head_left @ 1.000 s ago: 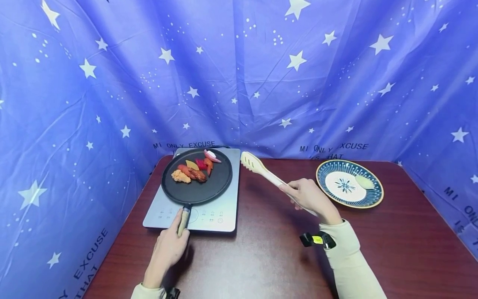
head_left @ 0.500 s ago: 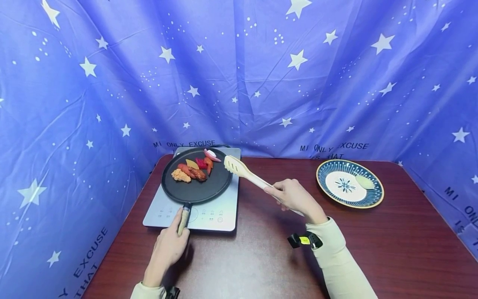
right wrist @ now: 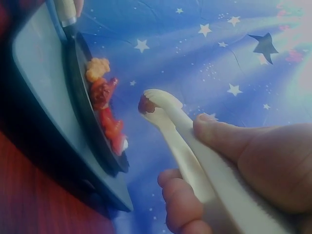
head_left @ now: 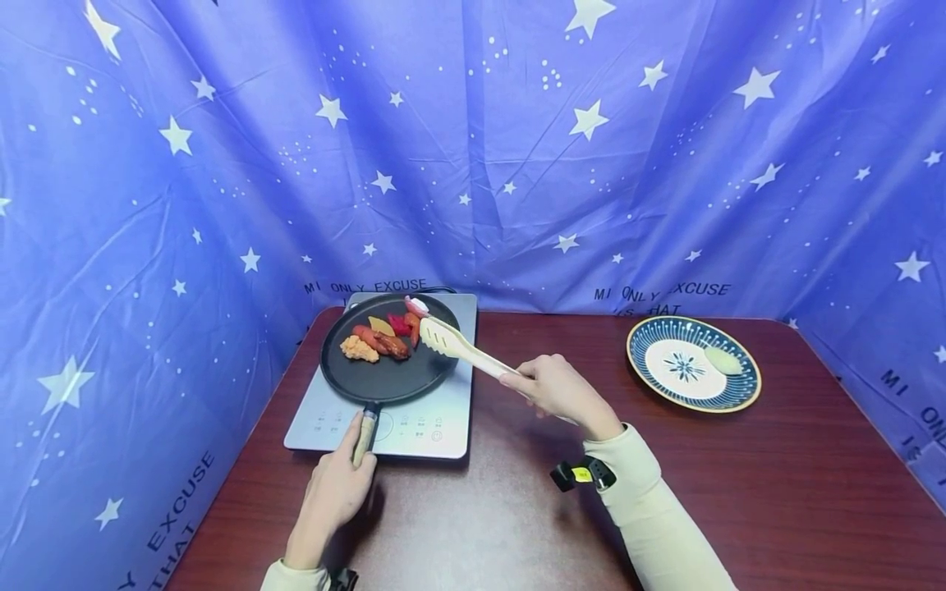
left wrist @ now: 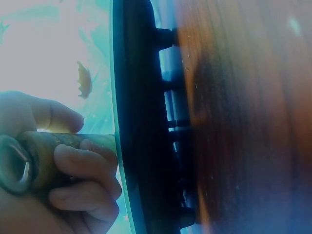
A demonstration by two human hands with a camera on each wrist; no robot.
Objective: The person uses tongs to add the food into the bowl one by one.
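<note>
My left hand (head_left: pixel 336 484) grips the wooden handle (head_left: pixel 364 439) of a black flat frying pan (head_left: pixel 377 382). In the left wrist view its fingers wrap that handle. Several pieces of food lie in the pan, among them a fried chicken piece (head_left: pixel 359 349), a brown chicken wing (head_left: pixel 392 345) and a pink-and-white piece (head_left: pixel 416 306). My right hand (head_left: pixel 565 390) holds cream slotted tongs (head_left: pixel 473 355), their head over the pan's right side. Between the tong tips in the right wrist view is a small reddish-brown piece (right wrist: pixel 146 104), its kind unclear.
The pan sits on a silver induction cooker (head_left: pixel 443 419) at the table's (head_left: pixel 488 525) left. A blue-patterned plate (head_left: pixel 654 382) with a pale green slice (head_left: pixel 723 359) stands at the right. A blue starry curtain (head_left: pixel 473 197) hangs around the back and sides.
My right hand and the tongs have moved left, bringing the tong head from beside the cooker to over the pan's right side. The left hand stays on the handle.
</note>
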